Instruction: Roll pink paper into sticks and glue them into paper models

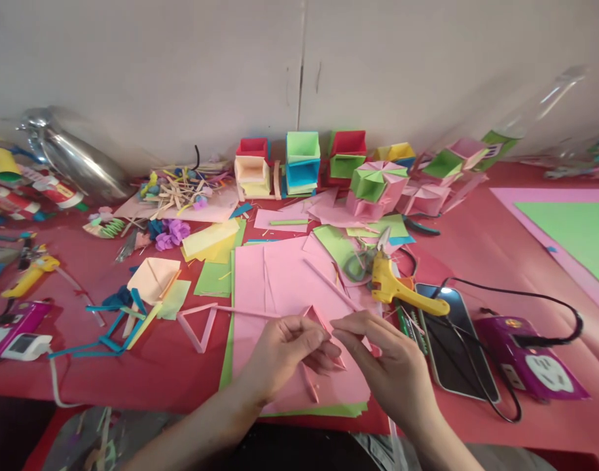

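Note:
Over a stack of pink paper sheets (250,281), my two hands are close together around a folded pink paper strip (321,315). The strip bends to a point above the fingers, and one end slants down below them. My left hand (292,343) is closed, its thumb and fingers pinching the strip from the left. My right hand (382,347) is pinched too, thumb against forefinger at the strip's right side; the exact contact is partly hidden. Another pink strip folded into a triangle (201,327) lies left of the stack, and a narrow pink strip (331,282) rests on the sheets.
A yellow glue gun (390,281), scissors (359,265), a phone (456,347) and a purple power strip (532,360) with a looping black cable are at the right. Blue folded strips (120,333) lie left. Paper boxes (302,157) and a steel jug (78,157) stand behind.

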Action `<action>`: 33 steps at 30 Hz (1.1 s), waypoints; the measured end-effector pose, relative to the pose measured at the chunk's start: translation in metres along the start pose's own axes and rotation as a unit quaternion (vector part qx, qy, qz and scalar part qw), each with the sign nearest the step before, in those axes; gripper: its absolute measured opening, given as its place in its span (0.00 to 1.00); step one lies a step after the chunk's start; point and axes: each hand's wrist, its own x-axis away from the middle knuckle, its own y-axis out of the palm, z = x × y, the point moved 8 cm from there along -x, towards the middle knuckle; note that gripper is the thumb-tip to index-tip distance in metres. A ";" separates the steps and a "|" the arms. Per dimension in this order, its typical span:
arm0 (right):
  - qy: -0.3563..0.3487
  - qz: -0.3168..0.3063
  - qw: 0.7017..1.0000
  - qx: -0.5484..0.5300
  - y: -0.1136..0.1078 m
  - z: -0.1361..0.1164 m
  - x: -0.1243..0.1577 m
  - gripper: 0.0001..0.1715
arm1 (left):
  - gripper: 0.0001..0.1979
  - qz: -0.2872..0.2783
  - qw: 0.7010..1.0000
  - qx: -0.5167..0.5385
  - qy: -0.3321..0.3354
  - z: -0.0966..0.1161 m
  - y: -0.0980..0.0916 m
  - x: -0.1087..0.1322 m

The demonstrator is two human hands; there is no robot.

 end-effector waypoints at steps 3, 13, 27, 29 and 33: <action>0.011 0.008 1.000 0.006 -0.007 0.004 0.003 0.05 | 0.13 0.014 1.000 0.008 0.018 -0.001 -0.002 -0.001; 0.018 -0.006 1.000 -0.005 -0.001 0.007 0.006 0.16 | 0.16 0.008 1.000 -0.024 0.017 -0.005 0.004 -0.009; 0.060 0.149 0.970 0.184 -0.082 0.058 -0.004 0.08 | 0.19 -0.060 0.991 -0.118 -0.002 -0.017 0.038 -0.021; 0.074 0.169 0.958 0.220 -0.096 0.067 -0.002 0.10 | 0.21 -0.079 0.985 -0.153 0.018 -0.016 0.045 -0.021; 0.075 0.159 0.956 0.237 -0.096 0.073 0.004 0.11 | 0.20 -0.121 0.981 -0.150 -0.009 -0.022 0.055 -0.018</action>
